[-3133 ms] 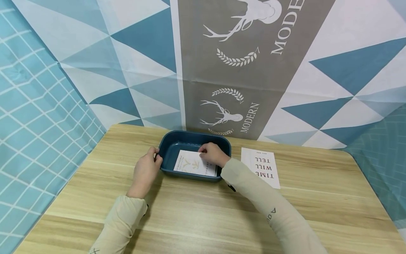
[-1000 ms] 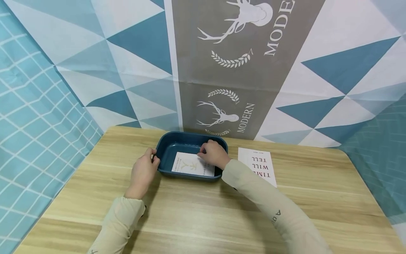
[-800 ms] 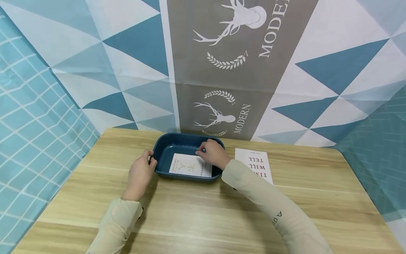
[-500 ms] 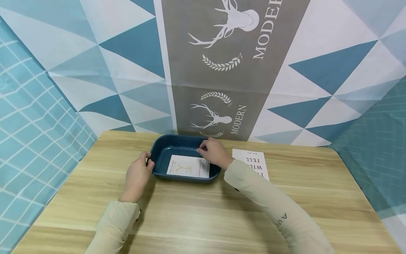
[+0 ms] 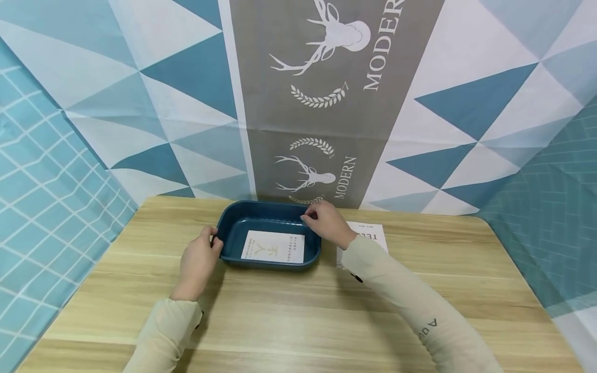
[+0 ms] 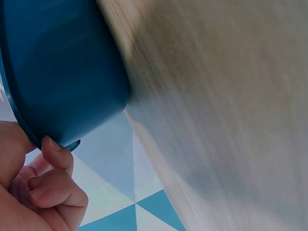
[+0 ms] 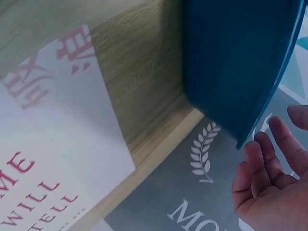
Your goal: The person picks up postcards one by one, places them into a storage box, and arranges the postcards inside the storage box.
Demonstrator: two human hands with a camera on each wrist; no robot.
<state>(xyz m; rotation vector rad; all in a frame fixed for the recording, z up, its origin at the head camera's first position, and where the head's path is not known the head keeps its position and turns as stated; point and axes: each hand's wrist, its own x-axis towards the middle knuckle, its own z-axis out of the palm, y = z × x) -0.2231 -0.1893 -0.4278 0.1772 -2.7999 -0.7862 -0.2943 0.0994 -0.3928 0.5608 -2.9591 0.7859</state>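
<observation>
Tray sits near bench's far edge, left hand pinching its left rim. Right hand at far right corner, fingers loosely bent. Card inside, toward near wall; gap on far side. Right wrist view: bench strip between tray and sheet, "WILL" readable; sleeve covers that in head view.

Head view bright; pale glare on table at lower centre, faint glints in blue dish, soft shadow beside my left sleeve. Wrist views dimmer; table blurred in left.
</observation>
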